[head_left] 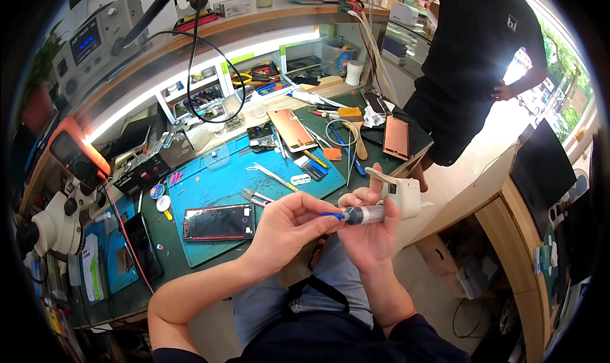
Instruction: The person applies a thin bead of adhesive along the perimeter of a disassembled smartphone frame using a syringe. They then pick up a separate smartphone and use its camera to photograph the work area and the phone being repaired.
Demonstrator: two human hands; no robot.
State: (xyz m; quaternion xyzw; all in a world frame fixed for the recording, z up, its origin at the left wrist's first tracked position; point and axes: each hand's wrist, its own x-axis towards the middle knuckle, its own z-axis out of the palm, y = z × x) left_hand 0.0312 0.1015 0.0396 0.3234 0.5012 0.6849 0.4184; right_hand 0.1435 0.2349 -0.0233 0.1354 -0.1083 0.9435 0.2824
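My right hand (pixel 370 243) grips a clear syringe with dark contents (pixel 366 215), fixed to a white dispenser with a trigger-like lever (pixel 410 199). It is held over my lap, at the bench's front edge, with the front end pointing left. At that end, my left hand (pixel 286 226) pinches a small blue tip (pixel 332 215) between thumb and forefinger; whether the tip is fully on the syringe I cannot tell. Left of my hands, a black phone screen assembly in a frame (pixel 218 222) lies on the blue work mat (pixel 210 188). Tweezers (pixel 257 196) rest just beyond my left hand.
Copper-coloured phone backs (pixel 290 130), a wooden-handled brush (pixel 360 143) and other hand tools crowd the bench's far side. An orange multimeter (pixel 70 150) and a white microscope (pixel 54 226) stand at left. A black cable (pixel 194 77) hangs overhead. Another person (pixel 473 58) stands at back right.
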